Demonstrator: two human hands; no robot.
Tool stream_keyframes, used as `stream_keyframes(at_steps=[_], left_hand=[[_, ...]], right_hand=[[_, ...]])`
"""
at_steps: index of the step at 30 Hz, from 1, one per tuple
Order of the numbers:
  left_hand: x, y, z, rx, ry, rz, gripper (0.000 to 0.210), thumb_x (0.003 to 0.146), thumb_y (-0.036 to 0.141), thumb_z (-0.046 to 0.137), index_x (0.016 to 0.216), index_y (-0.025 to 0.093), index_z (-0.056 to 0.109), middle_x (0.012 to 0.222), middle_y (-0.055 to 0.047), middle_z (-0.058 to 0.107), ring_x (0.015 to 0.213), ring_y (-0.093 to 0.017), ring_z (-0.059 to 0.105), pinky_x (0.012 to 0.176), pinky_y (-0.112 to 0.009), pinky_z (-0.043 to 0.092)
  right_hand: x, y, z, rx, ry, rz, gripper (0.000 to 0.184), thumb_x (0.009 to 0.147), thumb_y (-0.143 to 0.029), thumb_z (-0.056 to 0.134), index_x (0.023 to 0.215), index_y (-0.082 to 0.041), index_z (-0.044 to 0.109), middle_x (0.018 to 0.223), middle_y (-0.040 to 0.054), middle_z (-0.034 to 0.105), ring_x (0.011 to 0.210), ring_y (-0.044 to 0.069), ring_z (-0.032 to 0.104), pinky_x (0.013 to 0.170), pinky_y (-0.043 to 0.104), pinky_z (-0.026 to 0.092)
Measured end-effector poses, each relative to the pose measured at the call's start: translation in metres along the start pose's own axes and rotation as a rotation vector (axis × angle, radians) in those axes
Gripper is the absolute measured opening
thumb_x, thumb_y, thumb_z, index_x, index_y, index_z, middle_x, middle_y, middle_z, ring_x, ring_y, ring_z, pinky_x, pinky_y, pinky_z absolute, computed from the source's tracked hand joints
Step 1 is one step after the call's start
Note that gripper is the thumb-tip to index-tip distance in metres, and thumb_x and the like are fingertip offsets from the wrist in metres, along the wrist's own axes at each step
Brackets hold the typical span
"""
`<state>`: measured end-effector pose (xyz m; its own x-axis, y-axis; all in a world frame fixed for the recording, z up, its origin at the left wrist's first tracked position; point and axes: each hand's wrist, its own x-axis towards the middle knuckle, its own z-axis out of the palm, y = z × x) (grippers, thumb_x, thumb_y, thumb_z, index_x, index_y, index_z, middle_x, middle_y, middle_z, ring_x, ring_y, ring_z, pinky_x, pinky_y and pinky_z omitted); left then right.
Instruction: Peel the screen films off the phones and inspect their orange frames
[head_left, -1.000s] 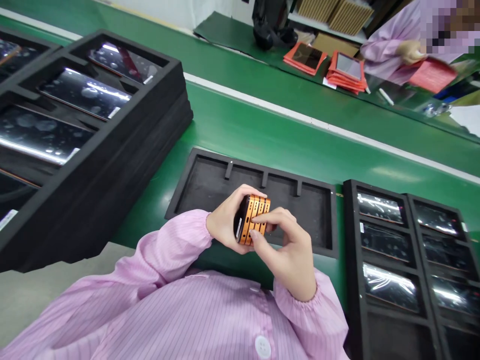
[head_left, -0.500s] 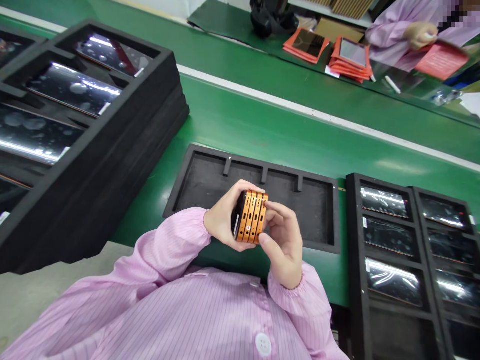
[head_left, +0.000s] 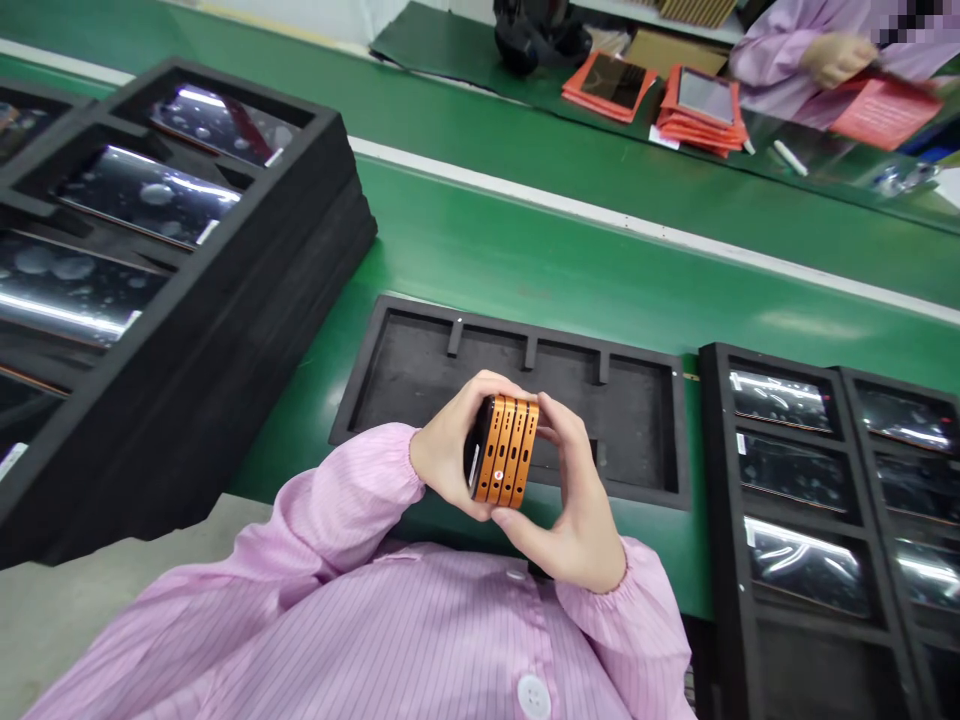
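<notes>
Just above the near side of a black foam tray (head_left: 420,427), a stack of several phones (head_left: 504,452) with orange frames stands on edge between both hands. Their bottom edges, with ports and speaker holes, face me. My left hand (head_left: 454,440) is wrapped round the left side of the stack, where a dark screen with a white label shows. From the right, my right hand (head_left: 574,480) grips it with the thumb at the lower end and a finger at the upper end; its palm stays apart from the phones. The far sides of the phones are hidden.
A tall pile of black foam trays (head_left: 300,270) holding phones stands at left. More foam trays (head_left: 724,500) with phones lie at right. Across the green table (head_left: 480,230), a co-worker's hand (head_left: 838,60) holds a red sleeve, beside red sleeve piles (head_left: 701,125).
My right hand has closed from a loose curl beside the stack to thumb and finger on its two ends. The phones have shifted slightly toward me.
</notes>
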<state>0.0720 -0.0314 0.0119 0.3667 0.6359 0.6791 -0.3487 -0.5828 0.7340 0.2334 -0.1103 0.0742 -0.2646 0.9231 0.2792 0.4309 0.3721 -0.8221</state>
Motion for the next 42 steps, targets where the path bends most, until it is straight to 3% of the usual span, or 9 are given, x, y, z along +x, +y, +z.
stream_keyframes(at_steps=[4, 11, 42], left_hand=[[-0.002, 0.0, 0.002, -0.017, -0.011, 0.01, 0.107, 0.044, 0.072, 0.084, 0.131, 0.024, 0.046, 0.116, -0.011, 0.053, 0.105, -0.028, 0.056, 0.092, -0.047, 0.049], [-0.003, -0.001, 0.003, -0.02, -0.017, 0.003, 0.112, 0.038, 0.073, 0.084, 0.132, 0.026, 0.044, 0.118, -0.011, 0.051, 0.105, -0.029, 0.056, 0.091, -0.048, 0.052], [-0.002, -0.005, 0.0, -0.081, -0.009, -0.062, 0.11, 0.04, 0.075, 0.083, 0.131, 0.026, 0.045, 0.116, -0.008, 0.047, 0.102, -0.025, 0.055, 0.089, -0.041, 0.051]], right_hand=[[0.002, 0.003, -0.004, -0.003, -0.05, -0.037, 0.089, 0.078, -0.036, 0.071, 0.152, -0.023, 0.024, 0.152, 0.014, 0.031, 0.142, 0.033, 0.031, 0.115, 0.056, 0.034], [0.004, 0.006, -0.006, 0.054, -0.068, -0.061, 0.085, 0.076, -0.034, 0.073, 0.149, -0.024, 0.03, 0.146, 0.0132, 0.039, 0.135, 0.03, 0.042, 0.114, 0.051, 0.038], [0.013, 0.011, -0.001, 0.041, -0.026, -0.06, 0.082, 0.072, -0.033, 0.072, 0.143, -0.023, 0.032, 0.14, 0.0129, 0.042, 0.13, 0.029, 0.045, 0.111, 0.05, 0.041]])
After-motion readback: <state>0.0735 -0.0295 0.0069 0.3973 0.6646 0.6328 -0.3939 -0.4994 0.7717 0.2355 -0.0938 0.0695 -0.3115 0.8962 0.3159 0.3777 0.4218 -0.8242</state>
